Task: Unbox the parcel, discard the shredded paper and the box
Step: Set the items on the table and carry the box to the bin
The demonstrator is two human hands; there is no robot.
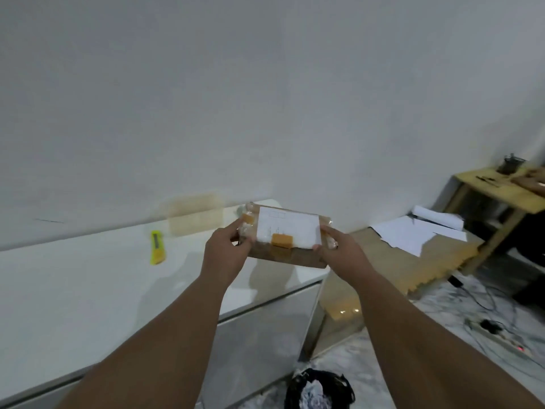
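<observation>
Parcel [287,236]: sealed, labelled, held in the air over the white table's [88,278] right end. Left hand [228,250] and right hand [339,246] closed on its opposite short ends. Yellow cutter [157,247] lies well apart. Risk: glossy wrap slipping from the end-only grip, dropping toward the bin bag [320,388].

The flat brown cardboard parcel [287,255] carries a plain white paper label [290,230] printed with faint grey lines, and two orange rectangular stickers, one on the label's near edge [282,240] and one at the parcel's far left corner [247,218]. To its left, the glossy white rectangular tabletop [73,278] bears a bright yellow utility knife [157,247] with a grey patch. The wall [265,84] behind is plain pale grey. Far right, white paper sheets [413,234] lie on a tan wooden surface [392,264], beside a yellowish wooden side table [501,193]. The near floor [413,343] is grey-white marbled, with a black plastic bag [320,389] holding white scraps.
</observation>
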